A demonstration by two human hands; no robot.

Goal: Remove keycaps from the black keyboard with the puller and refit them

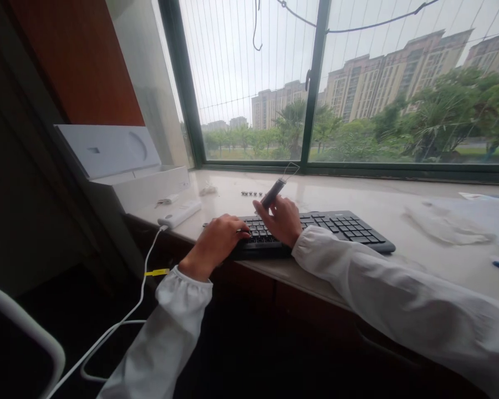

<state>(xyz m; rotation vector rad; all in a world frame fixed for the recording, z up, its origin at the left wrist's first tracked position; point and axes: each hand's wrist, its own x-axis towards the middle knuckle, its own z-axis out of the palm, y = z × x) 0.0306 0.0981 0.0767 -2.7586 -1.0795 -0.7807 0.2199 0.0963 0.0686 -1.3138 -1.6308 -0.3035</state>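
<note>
Black plastic makes up the full-size keyboard (349,224), which lies along the near edge of the pale, glossy counter (366,194) in the head view. The person's left hand (220,238), in a white elasticated sleeve (178,305), is at the keyboard's left end, its fingers bent loosely and its thumb reaching over the keys; whether it grips anything cannot be told.

The right hand (283,219), in a matching sleeve, is over the middle of the keyboard. Its thumb and fingers are closed around a dark-handled tool with a thin wire loop (273,193), tilted so that the loop points up and away toward the window. Just beyond this hand, slightly to its left, several small dark pieces (251,194) form a short row on the counter.

Beyond the left hand, to its left, are a white power strip (181,215) with a white cable (143,282), a small clear plastic bundle (208,190) and an open white box (149,185). A yellow tag (157,272) sits by the cable. Well to the right of the right hand lies crumpled translucent plastic (449,221). A green-framed window (249,164) stands behind the counter.
</note>
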